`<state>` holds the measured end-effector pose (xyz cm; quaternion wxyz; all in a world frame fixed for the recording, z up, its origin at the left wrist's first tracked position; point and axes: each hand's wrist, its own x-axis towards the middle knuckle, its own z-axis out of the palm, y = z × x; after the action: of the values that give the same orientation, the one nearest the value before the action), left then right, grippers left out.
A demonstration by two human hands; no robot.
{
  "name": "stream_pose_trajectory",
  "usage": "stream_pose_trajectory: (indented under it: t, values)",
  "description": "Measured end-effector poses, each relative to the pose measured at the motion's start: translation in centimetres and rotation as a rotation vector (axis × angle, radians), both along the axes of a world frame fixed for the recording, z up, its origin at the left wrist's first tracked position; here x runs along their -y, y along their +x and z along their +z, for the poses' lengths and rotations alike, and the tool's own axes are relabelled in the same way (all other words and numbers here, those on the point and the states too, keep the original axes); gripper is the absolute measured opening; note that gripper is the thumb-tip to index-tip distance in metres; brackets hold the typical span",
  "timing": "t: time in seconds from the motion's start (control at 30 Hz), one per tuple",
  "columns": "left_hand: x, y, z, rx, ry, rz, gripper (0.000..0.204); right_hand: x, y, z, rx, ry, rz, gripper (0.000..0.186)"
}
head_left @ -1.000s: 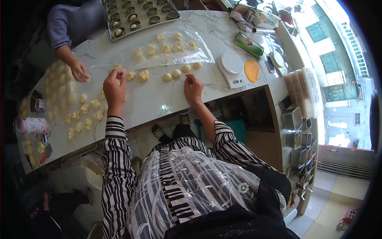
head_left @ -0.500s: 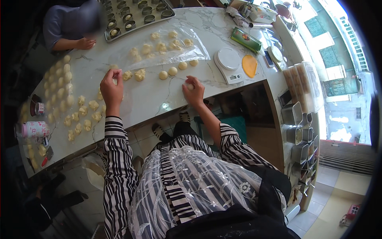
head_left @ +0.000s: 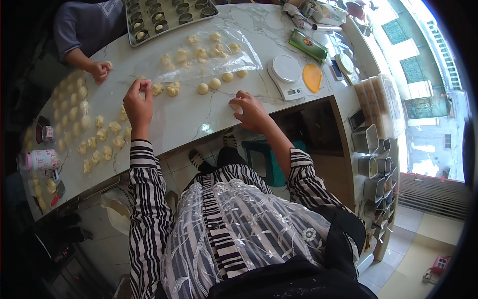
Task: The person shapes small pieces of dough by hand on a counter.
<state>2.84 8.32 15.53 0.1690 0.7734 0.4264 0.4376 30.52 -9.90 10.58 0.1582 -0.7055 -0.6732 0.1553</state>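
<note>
My left hand point(head_left: 139, 105) is closed over the marble counter point(head_left: 179, 112), its fingers curled round a pale piece that looks like a dough ball. Beside it sit two rough dough lumps point(head_left: 173, 88). Farther right my right hand point(head_left: 252, 112) cups its fingers round another pale dough ball, mostly hidden, close to the counter's front edge. A slanting row of smooth dough balls point(head_left: 214, 83) lies just beyond, between my hands. Several more rough lumps point(head_left: 114, 127) are spread to the left of my left hand.
Clear plastic sheeting point(head_left: 244, 60) covers dough lumps beyond the row. A white scale point(head_left: 285, 74) and an orange scraper point(head_left: 312, 78) stand right. Many smooth balls point(head_left: 74, 99) lie far left. A co-worker's hand point(head_left: 100, 71) holds a dough bit near a tray point(head_left: 172, 26) of metal rings.
My right hand has shifted slightly to the right and its fingers have loosened a little. My left hand has barely moved. The co-worker's hand has risen off the counter, moving nearer and left.
</note>
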Motion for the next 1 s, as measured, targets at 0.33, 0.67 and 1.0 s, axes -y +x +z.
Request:
stream_pose_trajectory:
  t: [0.33,0.67,1.0]
  values:
    - [0.2,0.0,-0.1,-0.018,-0.008,-0.019,0.006,-2.8,-3.1,-4.7,-0.58,0.496,-0.296,0.034]
    - [-0.1,-0.6,0.0,-0.023,0.02,-0.01,0.006,-4.4,-3.9,-6.3,-0.311,0.654,-0.476,0.025]
    - [0.1,-0.4,0.5,-0.032,0.011,-0.002,0.007,-6.1,-1.9,-6.3,-0.306,0.722,-0.662,0.025]
